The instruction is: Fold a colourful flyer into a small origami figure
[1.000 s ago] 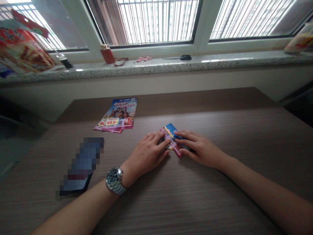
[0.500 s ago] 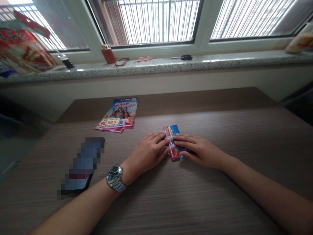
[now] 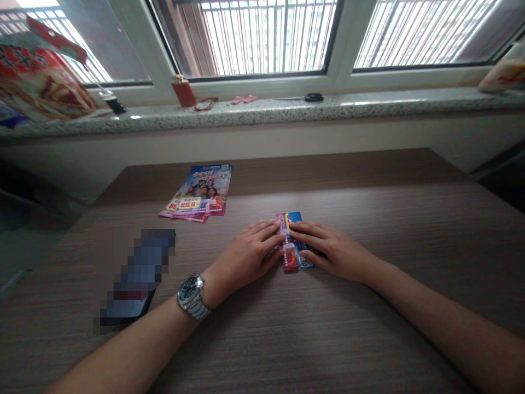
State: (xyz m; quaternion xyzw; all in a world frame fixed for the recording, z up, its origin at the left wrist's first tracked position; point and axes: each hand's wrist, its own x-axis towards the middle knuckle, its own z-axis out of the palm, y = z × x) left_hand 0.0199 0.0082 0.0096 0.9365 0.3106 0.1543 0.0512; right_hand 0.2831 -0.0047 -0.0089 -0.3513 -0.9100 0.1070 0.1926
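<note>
In the head view, my left hand (image 3: 246, 249) and right hand (image 3: 338, 249), fingers slightly spread, rest on the left and right sides of a folded blue-and-pink printed paper leaflet (image 3: 290, 258), well in from the brown wood-grain table's (image 3: 369, 205) far edge.

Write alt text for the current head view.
A person's left hand and right hand rest on a colourful paper on a brown table. A stack of leaflets and a pixelated phone lie to the left; scissors sit on the windowsill beyond.
</note>
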